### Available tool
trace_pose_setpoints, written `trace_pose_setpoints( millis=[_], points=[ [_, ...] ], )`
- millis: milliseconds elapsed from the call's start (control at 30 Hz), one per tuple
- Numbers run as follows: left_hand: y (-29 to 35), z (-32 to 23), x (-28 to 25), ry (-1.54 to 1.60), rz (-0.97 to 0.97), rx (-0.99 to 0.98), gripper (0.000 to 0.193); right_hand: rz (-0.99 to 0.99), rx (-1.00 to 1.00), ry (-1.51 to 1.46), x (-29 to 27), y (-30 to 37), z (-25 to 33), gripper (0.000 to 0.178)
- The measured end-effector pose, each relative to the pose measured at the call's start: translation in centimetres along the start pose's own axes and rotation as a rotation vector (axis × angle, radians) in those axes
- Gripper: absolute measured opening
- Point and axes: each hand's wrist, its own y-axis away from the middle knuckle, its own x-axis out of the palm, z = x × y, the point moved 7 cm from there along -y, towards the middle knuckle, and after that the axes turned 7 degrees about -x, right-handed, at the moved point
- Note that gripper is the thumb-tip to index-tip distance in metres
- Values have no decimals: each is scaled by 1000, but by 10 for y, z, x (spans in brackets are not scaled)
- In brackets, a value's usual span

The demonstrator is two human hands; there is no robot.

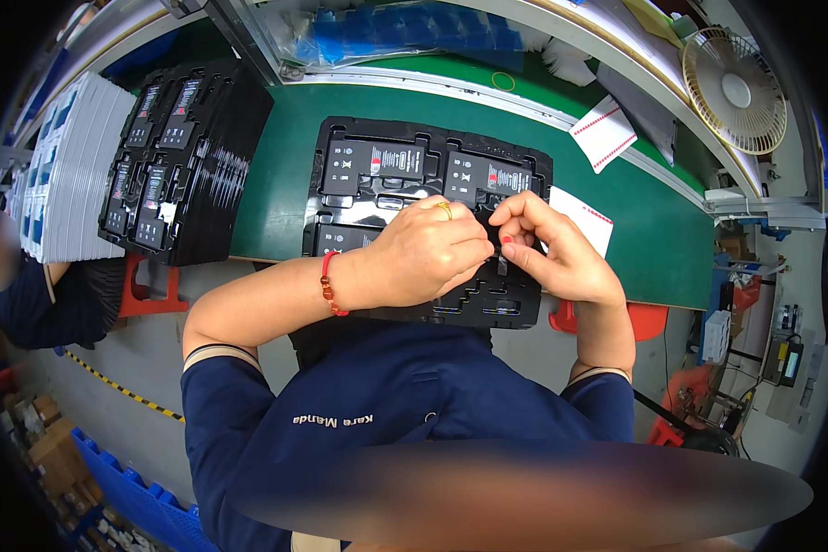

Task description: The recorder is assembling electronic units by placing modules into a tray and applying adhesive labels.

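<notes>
A black plastic tray [326, 138] lies on the green table in front of me, with flat black batteries [374, 164] in its compartments. Over the middle of the tray, my left hand [432, 250] is closed with its fingers curled, so whatever it pinches is hidden. My right hand [561, 253] is close beside it at the tray's right side, thumb and index finger drawn together. A small red spot shows at those fingertips; I cannot tell whether it is a held piece or a fingernail. The lower right part of the tray is partly covered by my hands.
Stacked black trays [235, 152] with batteries on top stand at the left, beside a stack of white trays [87, 175]. White sheets with red edge marks [603, 134] lie to the right. A fan [734, 90] sits at the far right; a person's dark sleeve [28, 308] shows at left.
</notes>
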Motion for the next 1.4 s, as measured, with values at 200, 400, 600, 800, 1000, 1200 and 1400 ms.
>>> trace_pose_setpoints(
  millis=[200,400,600,800,1000,1200,1400],
  points=[
    [-2,1,2,18,21,-16,20,-1,-70,90,2,-3,1,26],
    [-1,1,2,11,23,-30,20,0,-87,96,2,-4,0,27],
    [0,0,2,20,17,-35,20,-34,-76,194,3,-1,4,29],
    [0,0,1,-3,24,-38,20,-225,-376,659,-4,9,45,30],
    [1,-1,1,-17,7,-40,20,-222,-545,942,15,20,60,21],
    [2,0,3,-3,5,-28,21,-227,-616,1140,31,18,54,15],
    [22,-20,13,-240,30,268,33,-116,-502,913,19,17,47,39]
  ],
)
